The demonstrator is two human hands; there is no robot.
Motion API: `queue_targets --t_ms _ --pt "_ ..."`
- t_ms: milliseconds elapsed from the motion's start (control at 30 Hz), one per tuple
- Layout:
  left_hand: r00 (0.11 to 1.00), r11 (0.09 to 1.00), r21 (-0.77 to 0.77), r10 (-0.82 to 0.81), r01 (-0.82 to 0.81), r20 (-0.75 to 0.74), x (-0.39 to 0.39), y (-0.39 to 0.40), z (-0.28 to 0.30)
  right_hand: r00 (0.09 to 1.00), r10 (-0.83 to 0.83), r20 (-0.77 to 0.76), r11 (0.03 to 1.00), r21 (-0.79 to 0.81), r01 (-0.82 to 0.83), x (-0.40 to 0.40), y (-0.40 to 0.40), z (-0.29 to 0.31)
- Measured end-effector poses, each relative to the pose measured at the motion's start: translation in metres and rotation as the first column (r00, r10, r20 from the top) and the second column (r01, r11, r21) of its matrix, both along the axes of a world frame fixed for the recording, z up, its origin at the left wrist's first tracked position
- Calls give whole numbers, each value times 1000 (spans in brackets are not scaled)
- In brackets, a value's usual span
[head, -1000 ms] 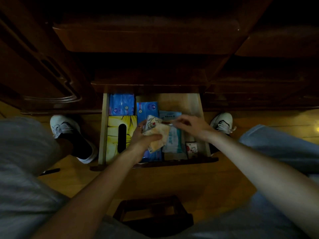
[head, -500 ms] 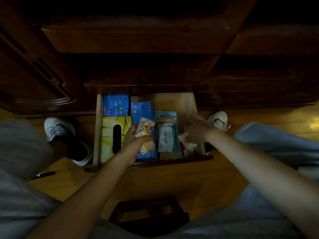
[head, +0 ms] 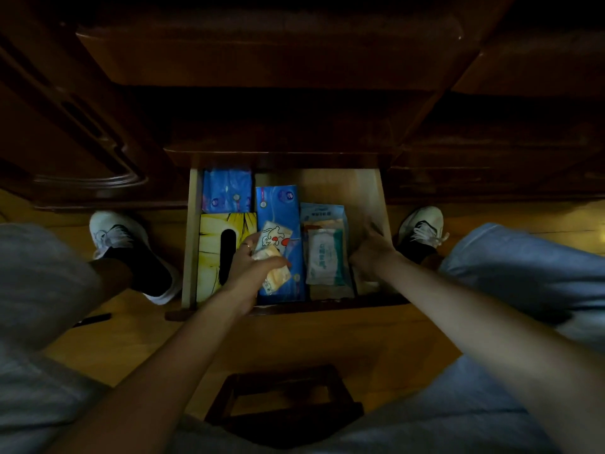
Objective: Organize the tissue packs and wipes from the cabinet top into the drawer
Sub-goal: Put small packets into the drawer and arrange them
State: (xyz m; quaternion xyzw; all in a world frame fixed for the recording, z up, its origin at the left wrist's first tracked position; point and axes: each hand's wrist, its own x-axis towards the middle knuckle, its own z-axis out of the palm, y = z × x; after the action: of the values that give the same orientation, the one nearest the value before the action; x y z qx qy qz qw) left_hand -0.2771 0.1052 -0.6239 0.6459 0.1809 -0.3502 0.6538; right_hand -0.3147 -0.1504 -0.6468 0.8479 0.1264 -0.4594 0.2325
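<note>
Below the dark cabinet, small tissue packs (head: 273, 257) are pinched by the left hand (head: 252, 267) over the open drawer (head: 360, 191), lengthwise, left of the wipes pack (head: 324, 257); the right hand's (head: 371, 250) grip cannot be told.

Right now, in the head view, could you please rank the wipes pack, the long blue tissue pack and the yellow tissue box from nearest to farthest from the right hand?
From the right hand, at the drawer's right wall:
1. Wipes pack, just to its left.
2. Long blue tissue pack, mid-drawer, partly under the left hand.
3. Yellow tissue box, against the left wall.
</note>
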Motion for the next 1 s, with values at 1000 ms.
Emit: queue_targets --t_ms 1000 --pt "1000 999 33 16 -16 -1 1 1 3 956 25 293 986 -166 25 13 -13 -24"
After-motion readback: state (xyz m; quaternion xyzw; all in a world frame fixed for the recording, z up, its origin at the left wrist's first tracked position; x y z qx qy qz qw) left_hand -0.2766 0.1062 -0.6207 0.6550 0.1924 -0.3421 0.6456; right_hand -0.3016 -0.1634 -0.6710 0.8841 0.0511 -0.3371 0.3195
